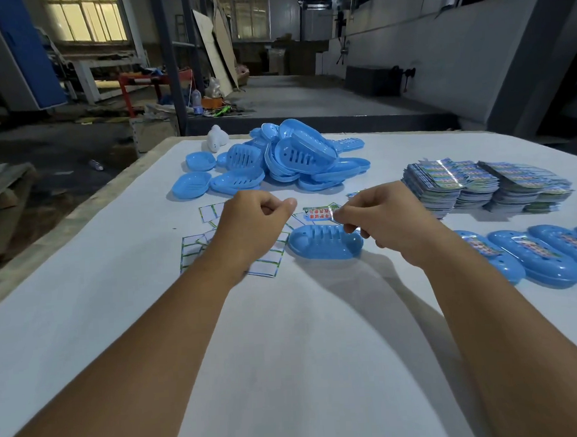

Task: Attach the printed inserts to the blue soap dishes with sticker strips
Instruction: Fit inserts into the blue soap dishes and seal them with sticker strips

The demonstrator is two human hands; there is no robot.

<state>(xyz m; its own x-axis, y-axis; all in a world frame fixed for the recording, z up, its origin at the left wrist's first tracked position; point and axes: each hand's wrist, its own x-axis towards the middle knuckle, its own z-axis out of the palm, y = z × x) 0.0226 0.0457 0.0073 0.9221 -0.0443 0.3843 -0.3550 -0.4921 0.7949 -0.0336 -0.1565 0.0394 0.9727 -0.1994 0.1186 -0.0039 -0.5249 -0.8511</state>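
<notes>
One blue soap dish [322,245] lies on the white table just in front of my hands. My right hand [385,218] hovers over its right end and pinches a printed insert [318,213] with red characters by its right edge, holding it just beyond the dish. My left hand [254,225] is loosely curled above white sticker sheets [266,264] with green borders, thumb against forefinger; whether it pinches a strip cannot be seen.
A heap of blue soap dishes [284,158] lies at the table's far middle, with a white object [217,140] behind it. Stacks of printed inserts [486,186] stand at the right. Dishes with inserts attached [533,255] line the right edge. The table's left edge [79,216] drops to the floor.
</notes>
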